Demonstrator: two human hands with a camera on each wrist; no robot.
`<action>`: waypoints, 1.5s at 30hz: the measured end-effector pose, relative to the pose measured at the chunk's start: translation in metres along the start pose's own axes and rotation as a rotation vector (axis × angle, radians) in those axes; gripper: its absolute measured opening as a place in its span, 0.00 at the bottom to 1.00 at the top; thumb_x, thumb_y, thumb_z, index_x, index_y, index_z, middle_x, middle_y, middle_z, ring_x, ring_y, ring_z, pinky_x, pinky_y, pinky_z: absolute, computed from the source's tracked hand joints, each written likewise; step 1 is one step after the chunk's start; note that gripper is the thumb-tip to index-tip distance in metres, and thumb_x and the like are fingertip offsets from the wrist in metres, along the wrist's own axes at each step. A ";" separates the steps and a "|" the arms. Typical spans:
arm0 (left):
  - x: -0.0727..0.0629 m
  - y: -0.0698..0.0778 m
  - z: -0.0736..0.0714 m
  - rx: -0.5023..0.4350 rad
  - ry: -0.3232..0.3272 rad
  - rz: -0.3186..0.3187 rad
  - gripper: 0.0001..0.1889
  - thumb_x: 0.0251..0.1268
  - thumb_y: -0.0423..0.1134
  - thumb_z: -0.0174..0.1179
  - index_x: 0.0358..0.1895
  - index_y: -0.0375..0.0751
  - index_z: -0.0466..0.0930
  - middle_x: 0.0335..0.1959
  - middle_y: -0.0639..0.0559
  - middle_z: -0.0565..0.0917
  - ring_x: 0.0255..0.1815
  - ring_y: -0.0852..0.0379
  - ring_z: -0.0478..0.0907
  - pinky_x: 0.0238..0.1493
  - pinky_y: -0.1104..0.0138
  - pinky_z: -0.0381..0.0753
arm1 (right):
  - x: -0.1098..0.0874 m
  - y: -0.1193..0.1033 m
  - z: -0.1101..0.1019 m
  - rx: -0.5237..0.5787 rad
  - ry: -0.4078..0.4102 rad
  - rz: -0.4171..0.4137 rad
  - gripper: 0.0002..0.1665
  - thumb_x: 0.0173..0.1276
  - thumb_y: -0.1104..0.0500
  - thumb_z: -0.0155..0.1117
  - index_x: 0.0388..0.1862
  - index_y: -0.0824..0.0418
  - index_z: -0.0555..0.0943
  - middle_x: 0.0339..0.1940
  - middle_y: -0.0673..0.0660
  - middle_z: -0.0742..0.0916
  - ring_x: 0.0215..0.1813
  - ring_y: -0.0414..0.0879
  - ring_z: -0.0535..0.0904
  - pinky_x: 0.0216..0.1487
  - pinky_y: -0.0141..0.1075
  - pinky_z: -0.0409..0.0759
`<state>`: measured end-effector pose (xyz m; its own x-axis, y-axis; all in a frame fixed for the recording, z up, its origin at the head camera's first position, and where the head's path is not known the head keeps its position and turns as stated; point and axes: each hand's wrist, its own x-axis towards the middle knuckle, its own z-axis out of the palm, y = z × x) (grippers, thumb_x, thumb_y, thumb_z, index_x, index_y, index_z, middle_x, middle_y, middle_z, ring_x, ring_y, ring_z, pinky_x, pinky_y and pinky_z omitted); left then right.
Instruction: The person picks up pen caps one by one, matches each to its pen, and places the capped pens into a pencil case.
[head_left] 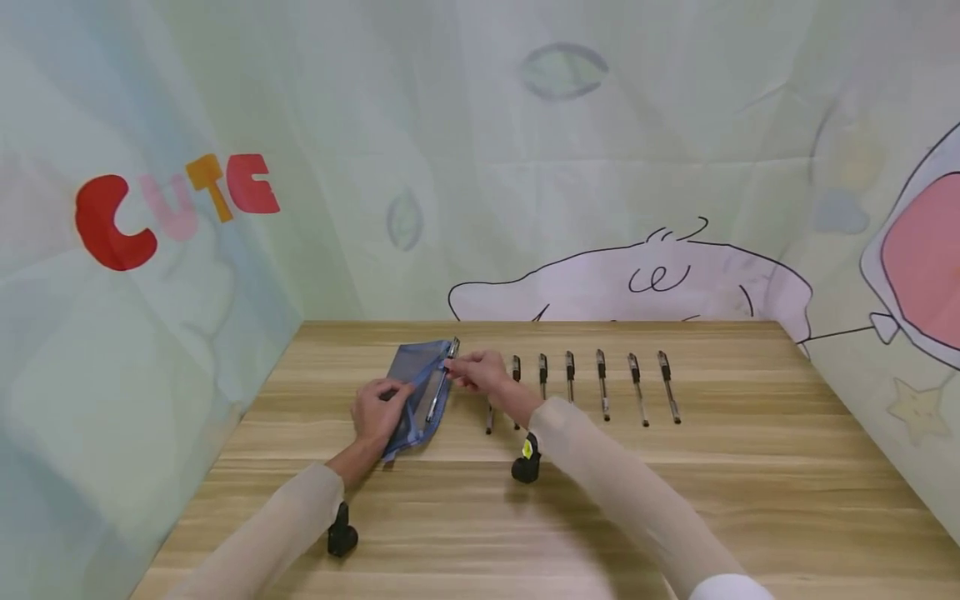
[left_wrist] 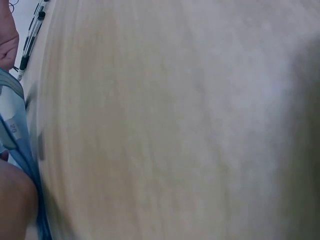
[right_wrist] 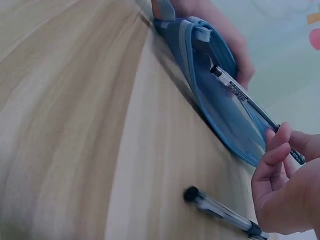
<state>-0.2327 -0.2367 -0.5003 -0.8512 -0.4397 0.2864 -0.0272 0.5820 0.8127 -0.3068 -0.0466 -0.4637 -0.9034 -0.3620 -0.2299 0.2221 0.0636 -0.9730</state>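
A blue zippered pouch [head_left: 407,360] with see-through sides lies at the left of the table, its mouth spread apart. My left hand [head_left: 377,410] grips the pouch's near-left edge between thumb and fingers. Between its thumb and fingertips, my right hand [head_left: 480,371] pinches a clear-barrelled gel pen [right_wrist: 242,92] near its black cap end. The pen's dark tail end points into the pouch mouth in the right wrist view. In the left wrist view, only a strip of the pouch [left_wrist: 14,131] and part of the left hand [left_wrist: 15,200] show at the left edge.
Several similar pens stand in a row to the right, caps away from me, such as the rightmost pen [head_left: 670,387]. My right forearm covers parts of the nearer ones. The wooden table [head_left: 450,525] meets printed fabric walls [head_left: 360,250] at the back and sides.
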 end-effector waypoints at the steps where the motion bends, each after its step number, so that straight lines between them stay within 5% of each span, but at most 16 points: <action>1: 0.000 0.000 0.000 -0.003 0.002 -0.002 0.11 0.60 0.41 0.71 0.34 0.33 0.91 0.45 0.37 0.89 0.54 0.39 0.83 0.63 0.48 0.74 | 0.000 0.001 0.002 -0.009 0.004 0.000 0.16 0.71 0.56 0.70 0.48 0.68 0.87 0.25 0.50 0.89 0.20 0.34 0.78 0.24 0.26 0.71; 9: 0.000 -0.001 0.002 -0.034 0.023 -0.003 0.12 0.59 0.40 0.72 0.32 0.32 0.90 0.47 0.37 0.88 0.55 0.39 0.81 0.63 0.48 0.72 | 0.000 0.009 0.017 -0.074 0.038 0.013 0.13 0.72 0.59 0.68 0.43 0.70 0.87 0.22 0.50 0.87 0.18 0.35 0.77 0.20 0.25 0.72; 26: -0.001 -0.002 0.003 -0.075 0.045 0.016 0.12 0.58 0.40 0.72 0.33 0.30 0.90 0.50 0.38 0.85 0.58 0.39 0.76 0.62 0.49 0.68 | 0.004 0.010 0.042 -0.244 0.027 -0.043 0.10 0.72 0.64 0.66 0.44 0.72 0.86 0.32 0.64 0.92 0.15 0.36 0.76 0.16 0.24 0.71; 32: -0.001 -0.001 0.002 -0.078 0.020 -0.018 0.14 0.61 0.41 0.71 0.35 0.30 0.90 0.51 0.39 0.85 0.59 0.40 0.75 0.64 0.50 0.66 | 0.003 0.010 0.045 -0.272 0.017 -0.055 0.08 0.68 0.67 0.69 0.41 0.72 0.87 0.25 0.61 0.90 0.15 0.36 0.76 0.16 0.24 0.70; 38: -0.001 0.001 0.002 -0.101 0.024 -0.018 0.14 0.61 0.40 0.71 0.35 0.29 0.89 0.51 0.38 0.84 0.59 0.40 0.75 0.64 0.50 0.66 | 0.004 0.010 0.049 -0.446 0.048 -0.099 0.07 0.63 0.64 0.75 0.37 0.68 0.89 0.18 0.54 0.87 0.14 0.36 0.76 0.15 0.23 0.69; 45: 0.000 -0.001 0.003 -0.128 0.042 -0.011 0.13 0.60 0.38 0.72 0.37 0.28 0.90 0.51 0.36 0.84 0.60 0.38 0.75 0.65 0.51 0.67 | 0.005 0.011 0.054 -0.476 0.041 -0.134 0.21 0.62 0.65 0.74 0.55 0.68 0.86 0.22 0.59 0.90 0.15 0.36 0.77 0.15 0.24 0.72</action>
<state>-0.2339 -0.2353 -0.5028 -0.8283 -0.4759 0.2957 0.0329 0.4856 0.8736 -0.2887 -0.0974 -0.4745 -0.9285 -0.3593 -0.0938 -0.0800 0.4403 -0.8943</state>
